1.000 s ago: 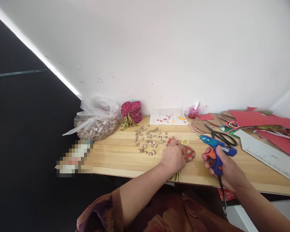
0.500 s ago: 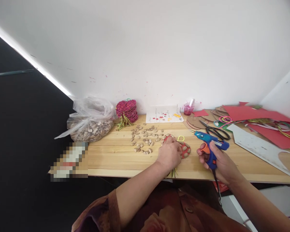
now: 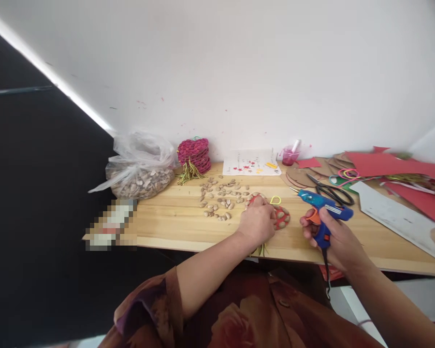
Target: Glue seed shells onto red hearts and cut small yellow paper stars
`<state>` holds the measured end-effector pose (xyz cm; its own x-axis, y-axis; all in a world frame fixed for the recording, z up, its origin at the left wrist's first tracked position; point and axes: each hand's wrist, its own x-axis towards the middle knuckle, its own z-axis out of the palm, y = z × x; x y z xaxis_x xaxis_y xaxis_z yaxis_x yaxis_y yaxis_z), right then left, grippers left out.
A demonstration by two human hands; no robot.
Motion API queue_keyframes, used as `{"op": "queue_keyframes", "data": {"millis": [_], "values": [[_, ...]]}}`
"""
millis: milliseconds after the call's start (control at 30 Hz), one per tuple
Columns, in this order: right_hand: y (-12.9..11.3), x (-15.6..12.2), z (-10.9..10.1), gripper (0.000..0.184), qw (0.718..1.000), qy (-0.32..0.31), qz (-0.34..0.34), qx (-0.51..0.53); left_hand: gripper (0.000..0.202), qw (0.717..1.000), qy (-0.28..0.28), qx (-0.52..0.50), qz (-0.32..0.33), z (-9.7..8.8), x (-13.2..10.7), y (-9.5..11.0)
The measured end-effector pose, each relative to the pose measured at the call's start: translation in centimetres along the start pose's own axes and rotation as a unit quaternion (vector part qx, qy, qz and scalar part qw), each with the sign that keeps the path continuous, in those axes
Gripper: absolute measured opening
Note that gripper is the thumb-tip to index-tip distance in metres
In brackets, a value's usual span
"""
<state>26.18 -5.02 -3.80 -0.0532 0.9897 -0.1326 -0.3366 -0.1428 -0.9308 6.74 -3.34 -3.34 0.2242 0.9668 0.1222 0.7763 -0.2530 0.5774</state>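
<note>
My left hand (image 3: 257, 221) rests with curled fingers on a red heart-shaped piece (image 3: 281, 217) studded with pale shells, near the wooden table's front edge. It covers most of the piece. A yellow loop (image 3: 275, 199) sticks out from the piece's top. My right hand (image 3: 331, 237) grips a blue glue gun (image 3: 321, 208) with an orange trigger, nozzle pointing left, just right of the piece. Loose shells (image 3: 219, 198) lie scattered to the left of my left hand.
A plastic bag of shells (image 3: 141, 169) sits at the table's left end, a stack of pink woven pieces (image 3: 195, 155) beside it. Black scissors (image 3: 329, 191), a sticker sheet (image 3: 252, 164), a pink cup (image 3: 289, 155), cardboard and red paper sheets (image 3: 391, 166) fill the right side.
Mostly the view shifts slightly. My left hand stays on the red piece and my right hand keeps holding the glue gun beside it.
</note>
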Motion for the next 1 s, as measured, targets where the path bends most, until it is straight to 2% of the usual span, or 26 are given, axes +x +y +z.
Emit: {"op": "queue_keyframes", "data": {"millis": [267,467,600,767,933,1000], "values": [[0.0,0.5,-0.7,0.033,0.999,0.007,0.011,-0.033,0.01,0.999,-0.03,0.011,0.003,-0.1,0.2,0.0],[-0.3,0.4,-0.3,0.028,0.999,0.005,0.011,-0.047,0.011,0.999,-0.047,0.01,0.003,-0.8,0.2,0.4],[-0.6,0.1,0.1,0.022,0.999,0.015,0.027,-0.044,0.015,0.999,-0.033,0.005,0.009,-0.5,0.0,0.2],[-0.6,0.0,0.2,0.021,0.999,0.006,0.009,-0.047,0.013,1.0,-0.001,-0.003,0.028,0.1,0.2,-0.3],[-0.5,0.0,0.0,0.018,1.0,0.006,0.007,-0.029,0.024,0.997,-0.016,-0.038,0.061,-0.9,-0.6,-1.1],[-0.5,-0.2,0.2,0.02,1.0,-0.001,0.002,-0.016,0.034,0.995,0.02,-0.058,0.075,-1.4,-1.6,-1.5]]}}
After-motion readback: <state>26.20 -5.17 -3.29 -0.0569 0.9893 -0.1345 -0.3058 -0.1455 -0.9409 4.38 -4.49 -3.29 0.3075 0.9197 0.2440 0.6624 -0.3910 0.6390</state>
